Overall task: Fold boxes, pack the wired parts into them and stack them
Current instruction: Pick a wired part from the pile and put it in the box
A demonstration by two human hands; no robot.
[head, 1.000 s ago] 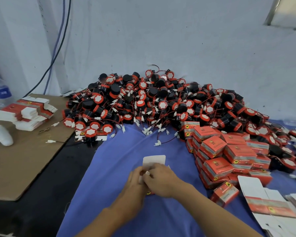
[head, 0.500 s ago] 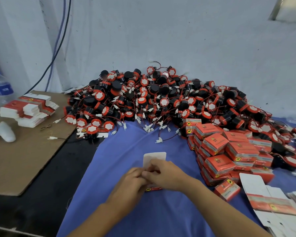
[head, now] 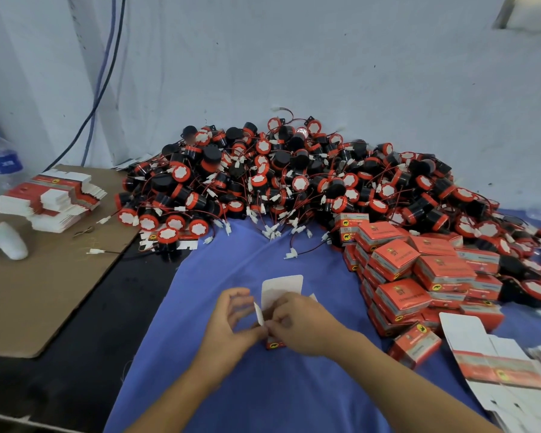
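- Water bottle: upright at the far left edge of the frame, behind the cardboard sheet.
- Cardboard sheet: lies flat on the black worktop, left part of the frame. A white moulded object rests on its left end.
- Flat box blanks: a loose, fanned stack, red and white, at the upper end of the cardboard sheet.
- Cables: two dark lines running down the wall, upper left of the frame.
- Blue cloth: covers the worktop from the centre to the right edge.
- Wired parts: a large heap of black and red round units with red leads and white connectors, across the centre of the frame against the wall.
- Left hand: lower centre, fingers curled. The thumb bears on the left side of the box, at the base of a raised white side flap.
- Box: lower centre, on the blue cloth between both hands. Its white top flap stands up above the fingers; a red edge shows below them.
- Right hand: fingers curled over the box, gripping it from the right. Fingertips meet the left thumb.
- Folded boxes: red, closed, piled in an uneven stack, right of centre, touching the heap.
- Unfolded blanks: lying flat, white side partly up, lower right corner.
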